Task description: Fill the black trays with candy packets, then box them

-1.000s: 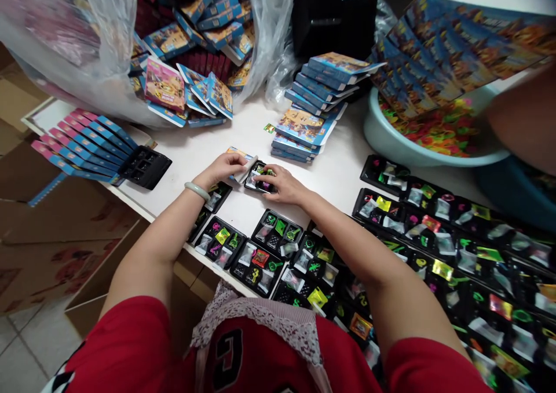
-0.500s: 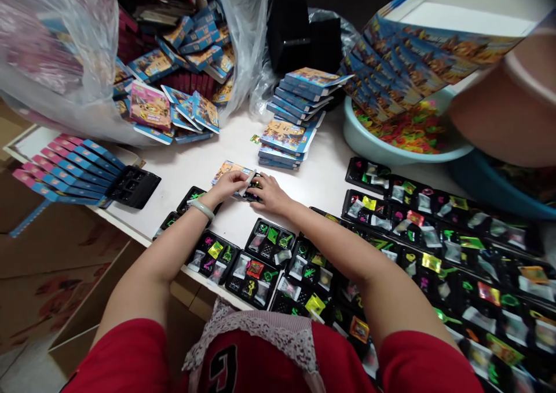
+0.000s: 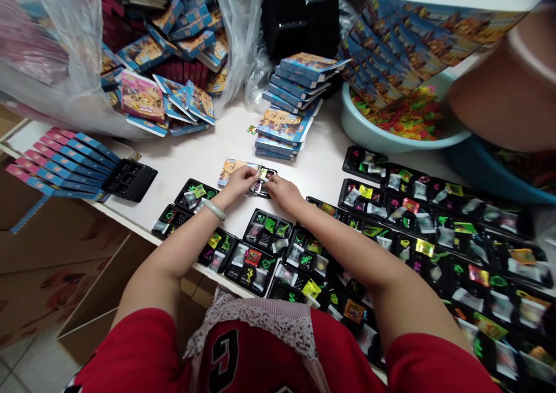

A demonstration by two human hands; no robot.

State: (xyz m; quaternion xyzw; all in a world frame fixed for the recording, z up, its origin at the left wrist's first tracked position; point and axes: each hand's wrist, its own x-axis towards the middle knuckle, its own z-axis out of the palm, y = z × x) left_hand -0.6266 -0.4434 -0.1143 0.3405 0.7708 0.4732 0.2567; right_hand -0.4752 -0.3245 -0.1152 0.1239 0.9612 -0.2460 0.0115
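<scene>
In the middle of the table a small black compartment tray (image 3: 268,171) with tiny toys and packets lies against the end of a flat printed box (image 3: 226,169). My left hand (image 3: 241,181) is closed, its fingertips pinched at the box's end where it meets the tray. Fingers of my right hand (image 3: 284,193) curl over the tray's right edge and grip it. My fingers hide part of the tray and the box's opening. Just below my hands rests another filled tray (image 3: 268,230).
Filled black trays (image 3: 417,216) cover the table's right side. A stack of printed boxes (image 3: 282,126) stands ahead. Behind it are a plastic bag (image 3: 82,62) of boxes and a light-blue basin (image 3: 369,135) of colourful toys. Upright boxes (image 3: 72,164) line the left edge.
My left hand has shifted right and lowered the white flap it was holding up. More of the tray shows between my hands. The whole view has shifted slightly.
</scene>
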